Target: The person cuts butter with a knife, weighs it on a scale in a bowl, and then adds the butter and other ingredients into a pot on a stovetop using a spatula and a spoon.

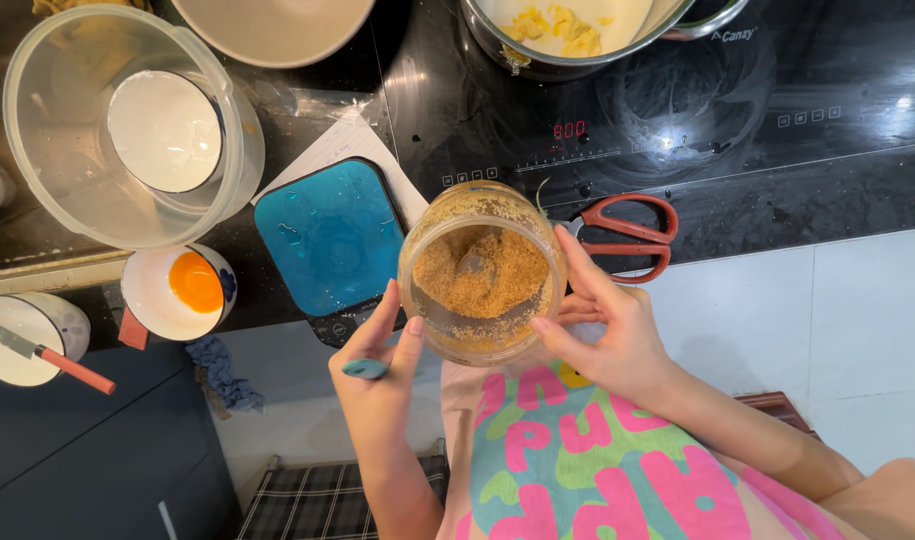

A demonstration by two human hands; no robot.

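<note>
The fingers [567, 262] of the right hand [607, 330] are wrapped around a clear jar [480, 270] of brown crumbs, steadied above the counter [857, 320]; a teal-handled utensil [365, 368] is pinched in the left hand [382, 375], supporting the jar's other side.

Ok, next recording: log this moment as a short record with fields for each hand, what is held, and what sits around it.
view: head camera, looking down at a kitchen counter
left hand: holds a teal-handled utensil and touches the jar's side
right hand: grips the jar from the other side
jar: clear, open, with brown granules inside
counter, left: blue kitchen scale, bowl with egg yolk, large clear plastic container, knife on a bowl
counter, right: red-handled scissors, pot on a black induction hob
</note>
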